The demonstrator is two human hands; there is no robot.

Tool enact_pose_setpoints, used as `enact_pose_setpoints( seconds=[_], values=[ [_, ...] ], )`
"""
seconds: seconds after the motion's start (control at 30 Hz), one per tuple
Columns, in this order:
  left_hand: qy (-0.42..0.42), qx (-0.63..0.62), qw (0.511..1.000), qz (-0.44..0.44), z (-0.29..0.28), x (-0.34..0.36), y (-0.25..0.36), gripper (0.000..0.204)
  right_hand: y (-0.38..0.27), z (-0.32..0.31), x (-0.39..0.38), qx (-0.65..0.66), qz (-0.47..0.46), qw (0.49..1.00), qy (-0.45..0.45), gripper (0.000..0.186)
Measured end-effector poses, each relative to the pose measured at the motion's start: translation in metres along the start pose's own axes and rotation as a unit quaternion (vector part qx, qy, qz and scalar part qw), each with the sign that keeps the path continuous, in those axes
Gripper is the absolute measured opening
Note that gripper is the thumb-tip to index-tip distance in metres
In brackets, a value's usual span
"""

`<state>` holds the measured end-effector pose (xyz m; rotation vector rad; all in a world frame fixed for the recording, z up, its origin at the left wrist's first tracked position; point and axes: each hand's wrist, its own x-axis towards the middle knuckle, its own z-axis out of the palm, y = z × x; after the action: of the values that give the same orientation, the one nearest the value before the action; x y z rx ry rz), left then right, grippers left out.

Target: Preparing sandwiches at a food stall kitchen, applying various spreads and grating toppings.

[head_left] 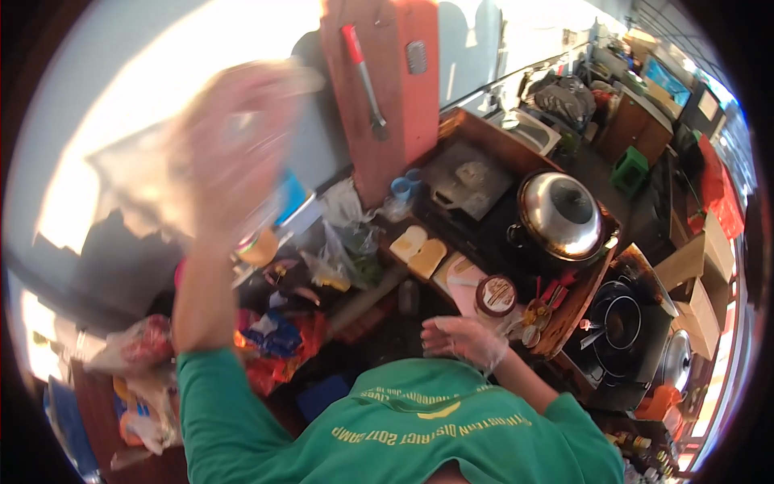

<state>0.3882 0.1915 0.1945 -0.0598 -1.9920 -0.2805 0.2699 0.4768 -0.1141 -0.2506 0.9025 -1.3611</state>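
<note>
My left hand (234, 129) is raised high at the left against the bright wall, smeared by motion; I cannot make out its fingers or what, if anything, it holds. My right hand (459, 337), seemingly in a clear plastic glove, hovers by my shirt with loosely bent fingers apart and nothing visible in them. Above it, bread slices (409, 244) lie on a wooden board (443, 277) beside a pink slab (461, 295) and a round lidded tub (496, 294). Red-handled utensils (552, 294) lie to the right of the tub.
A large lidded steel pot (556, 234) and a dark tray (465, 177) fill the back counter. Black pans (613, 347) and cardboard boxes (701, 266) are at the right. An orange board (355, 97) leans on the wall. Plastic bags (330, 250) crowd the left.
</note>
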Motion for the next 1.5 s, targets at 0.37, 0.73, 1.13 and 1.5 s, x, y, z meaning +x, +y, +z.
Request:
enact_pose_setpoints(
  seconds=[0.37, 0.73, 1.13, 1.5],
  values=[
    [0.015, -0.094, 0.897, -0.432, 0.382, 0.128, -0.292, 0.047, 0.048, -0.013, -0.063, 0.217, -0.299, 0.907, 0.202, 0.055],
    [-0.070, -0.043, 0.883, -0.462, 0.419, 0.109, -0.319, 0.024, 0.055, 0.000, -0.026, 0.358, -0.416, 0.808, 0.214, 0.048],
    [-0.023, 0.028, 0.965, -0.260, 0.357, 0.136, -0.267, 0.025, 0.005, -0.005, -0.011, 0.211, -0.336, 0.879, 0.264, 0.050],
    [-0.224, -0.135, 0.921, 0.287, 0.262, -0.195, -0.080, 0.017, -0.074, -0.049, 0.051, 0.206, -0.174, 0.963, 0.025, 0.055]
  ],
)
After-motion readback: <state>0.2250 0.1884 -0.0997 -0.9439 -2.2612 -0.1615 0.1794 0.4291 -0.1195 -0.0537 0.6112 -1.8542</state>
